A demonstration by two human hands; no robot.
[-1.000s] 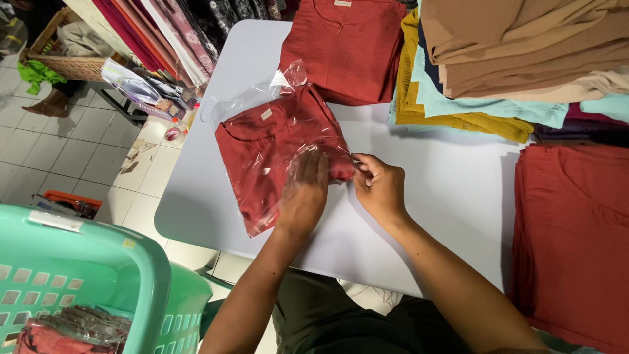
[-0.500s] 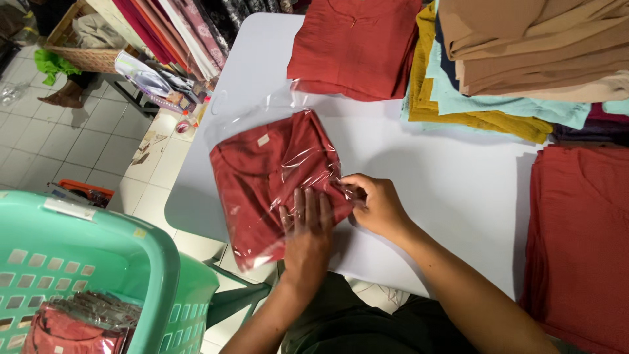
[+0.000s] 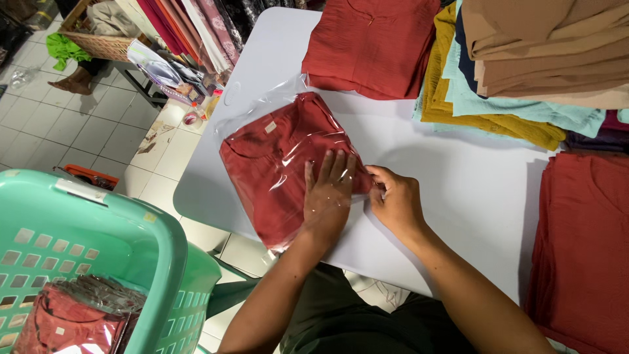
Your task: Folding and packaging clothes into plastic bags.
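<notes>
My left hand [image 3: 327, 196] lies flat with fingers spread on the red shirt [image 3: 288, 164], which sits in a clear plastic bag [image 3: 262, 105] at the centre of the frame on the white tabletop [image 3: 458, 190]. My right hand [image 3: 396, 200] is just beside it, fingers pinching the bag's edge at the shirt's right side. Above, at the top centre, lies another folded red garment [image 3: 370, 42]. To the upper right a stack of folded clothes [image 3: 524, 72] in tan, pale blue and mustard crowds the tabletop. A pile of red cloth [image 3: 583, 249] fills the right edge. At the lower left stands a green laundry basket [image 3: 98, 255] holding more bagged red shirts [image 3: 72, 318]. The tiled floor [image 3: 72, 131] shows at the upper left.
</notes>
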